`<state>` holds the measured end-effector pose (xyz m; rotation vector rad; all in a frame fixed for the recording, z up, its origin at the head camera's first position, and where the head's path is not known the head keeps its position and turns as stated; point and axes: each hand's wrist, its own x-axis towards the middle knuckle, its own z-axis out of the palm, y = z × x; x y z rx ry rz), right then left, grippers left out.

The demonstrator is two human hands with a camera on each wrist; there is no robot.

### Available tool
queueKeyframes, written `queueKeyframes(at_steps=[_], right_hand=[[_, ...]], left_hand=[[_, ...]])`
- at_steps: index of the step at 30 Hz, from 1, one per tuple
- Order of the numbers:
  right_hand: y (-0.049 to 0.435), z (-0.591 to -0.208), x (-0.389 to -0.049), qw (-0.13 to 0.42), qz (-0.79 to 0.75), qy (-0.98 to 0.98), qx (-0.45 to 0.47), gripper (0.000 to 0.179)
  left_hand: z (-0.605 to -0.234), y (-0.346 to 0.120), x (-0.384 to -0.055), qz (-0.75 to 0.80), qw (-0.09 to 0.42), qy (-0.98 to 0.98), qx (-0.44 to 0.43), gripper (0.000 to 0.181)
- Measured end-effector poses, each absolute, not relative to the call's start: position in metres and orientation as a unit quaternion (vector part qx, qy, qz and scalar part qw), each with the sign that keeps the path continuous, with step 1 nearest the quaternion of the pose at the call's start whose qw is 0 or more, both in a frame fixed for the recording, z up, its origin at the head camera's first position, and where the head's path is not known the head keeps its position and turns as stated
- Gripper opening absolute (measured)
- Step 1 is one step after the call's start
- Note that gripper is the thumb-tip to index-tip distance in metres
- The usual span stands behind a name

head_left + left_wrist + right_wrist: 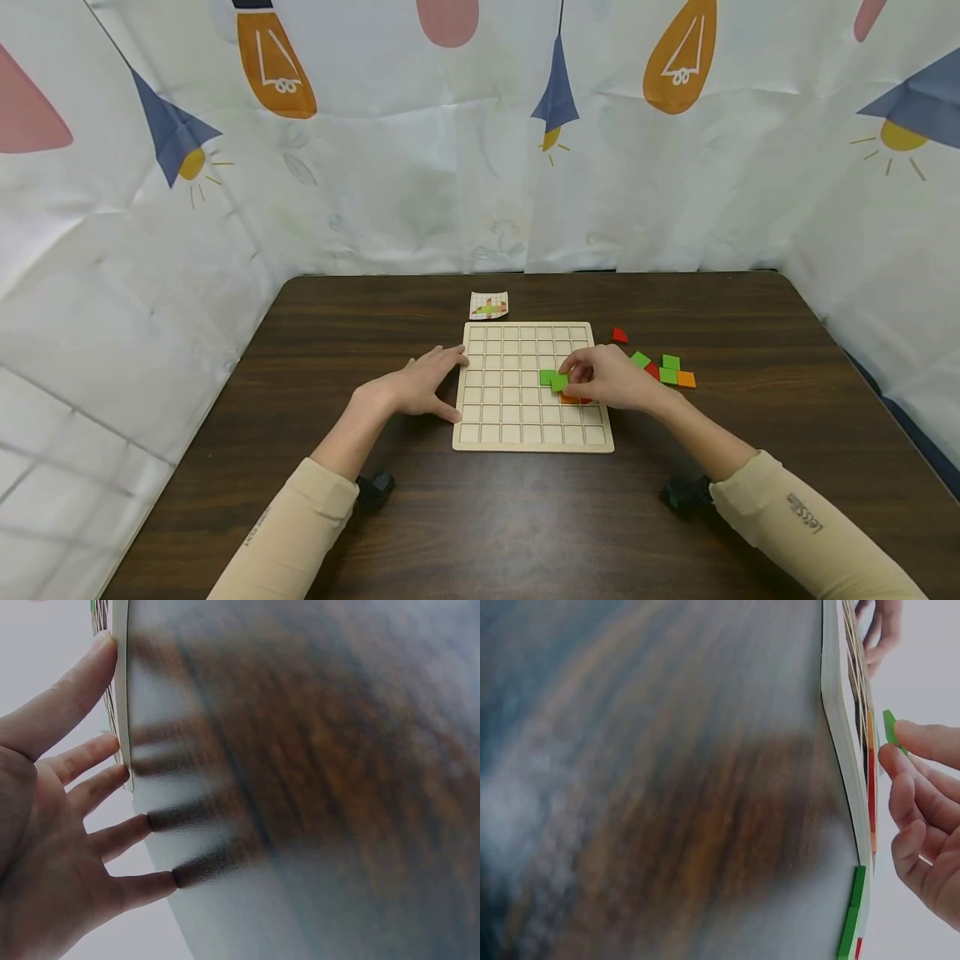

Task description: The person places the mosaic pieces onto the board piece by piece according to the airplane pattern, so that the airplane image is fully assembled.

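A pale wooden grid board (501,414) lies on the dark table. My left hand (422,385) touches its left edge with fingers spread; in the left wrist view the thumb (86,671) and two fingertips meet the rim, the other two the tabletop. Above the board, my right hand (613,379) pinches a green square tile (889,727) between thumb and index finger, tilted and clear of the surface. Another green tile (546,377) sits on the grid beside it. Orange (570,399) and red (587,402) tiles lie there too, partly hidden under the right hand.
Right of the board lie loose tiles: several green (671,362), an orange one (686,379) and red pieces, one red piece (619,335) apart near the upper corner. A small pattern card (489,306) lies behind the board. Printed white cloth (420,200) surrounds the table.
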<state>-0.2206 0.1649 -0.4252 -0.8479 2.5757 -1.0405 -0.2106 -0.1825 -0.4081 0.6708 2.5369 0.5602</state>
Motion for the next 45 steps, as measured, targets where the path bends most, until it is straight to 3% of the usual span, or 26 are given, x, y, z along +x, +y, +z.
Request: queueKeyframes(at_steps=[13, 45], right_hand=[[0.156, -0.426, -0.219, 0.134, -0.352, 0.877, -0.3, 0.021], [0.162, -0.422, -0.219, 0.11, -0.345, 0.879, -0.309, 0.021]], left_hand=[[-0.406, -0.183, -0.209, 0.208, 0.23, 0.919, 0.243, 0.085], [-0.41, -0.183, -0.211, 0.197, 0.233, 0.922, 0.238, 0.085]])
